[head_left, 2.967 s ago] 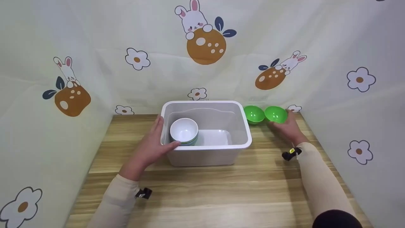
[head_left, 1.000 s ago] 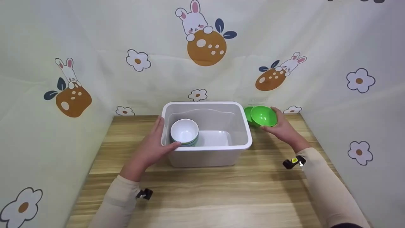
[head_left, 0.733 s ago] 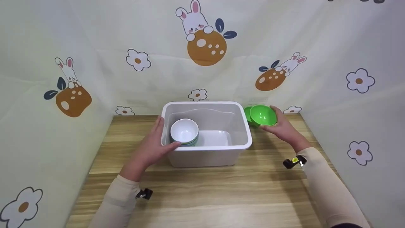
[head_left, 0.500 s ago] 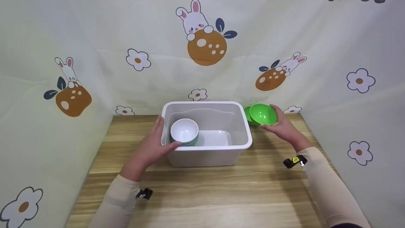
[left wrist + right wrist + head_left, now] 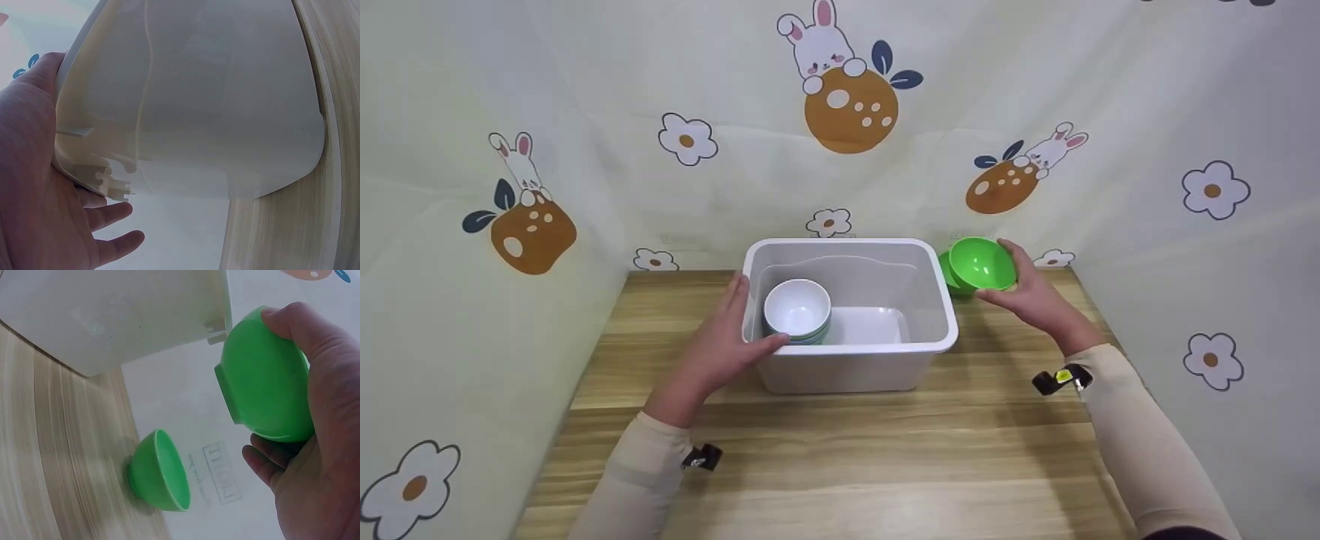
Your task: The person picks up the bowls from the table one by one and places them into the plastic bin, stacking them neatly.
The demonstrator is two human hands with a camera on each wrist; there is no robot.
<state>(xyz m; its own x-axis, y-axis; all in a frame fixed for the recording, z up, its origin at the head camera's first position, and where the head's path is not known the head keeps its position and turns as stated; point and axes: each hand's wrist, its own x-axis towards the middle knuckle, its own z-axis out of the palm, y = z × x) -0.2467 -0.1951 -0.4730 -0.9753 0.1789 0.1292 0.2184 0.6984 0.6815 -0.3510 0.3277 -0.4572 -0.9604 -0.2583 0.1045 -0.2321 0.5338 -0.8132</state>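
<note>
A white plastic bin (image 5: 851, 371) stands in the middle of the wooden table in the head view. My left hand (image 5: 709, 349) holds its front left corner, thumb over the front rim and fingers along the left side. Inside the bin, at its left, is a stack of bowls (image 5: 797, 309) with a white one on top. My right hand (image 5: 1035, 300) grips a green bowl (image 5: 267, 379) by its side, raised and tilted to the right of the bin. A second green bowl (image 5: 160, 472) stands on the table below it, partly hidden in the head view.
Light cloth walls (image 5: 720, 202) printed with rabbits, oranges and flowers enclose the back and both sides of the table (image 5: 840, 465). A small black camera (image 5: 1054, 381) is strapped at the right wrist, another camera (image 5: 703, 457) at the left.
My right hand has taken the right green bowl, moved it left over the other green bowl, then raised it slightly. The left hand, bin and stacked bowls have stayed put.
</note>
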